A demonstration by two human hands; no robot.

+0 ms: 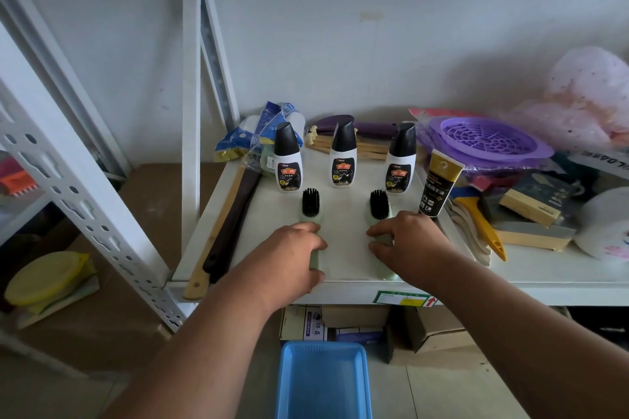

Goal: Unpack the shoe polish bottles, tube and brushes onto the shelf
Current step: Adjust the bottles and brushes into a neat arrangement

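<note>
1. Far left: two long handles [223, 224] (one pale wood, one dark) are lying along the left edge of the white shelf [544, 277], a crumpled blue-and-gold packet [245, 143] sitting behind them.
2. Left bottle [287, 160] is standing upright at the back of the cleared patch, black cap tilted.
3. Left brush [310, 211] is lying in front of it, black bristles up, pale green handle pointing at the shelf's front edge.
4. Left hand [294, 253] is resting on that handle, fingers curled down over it and thumb on the near side (looks like a grip, palm hiding most of the handle).
5. Middle bottle [343, 158] is standing upright, level with the other two.
6. Right brush [379, 209] is lying parallel to the left one, well apart from it.
7. Right hand [410, 245] is covering its handle, fingers spread slightly and bent down onto it.
8. Right bottle [401, 161] is standing upright behind the right brush.
9. Gold-and-black tube [437, 182] is standing on its cap just beside the right bottle, leaning slightly.
10. Right of that: purple strainer [490, 141] in plastic wrap, yellow scraper [480, 221].
11. Below the shelf edge: blue basket [321, 381] sitting on the floor (nothing showing inside).
</note>
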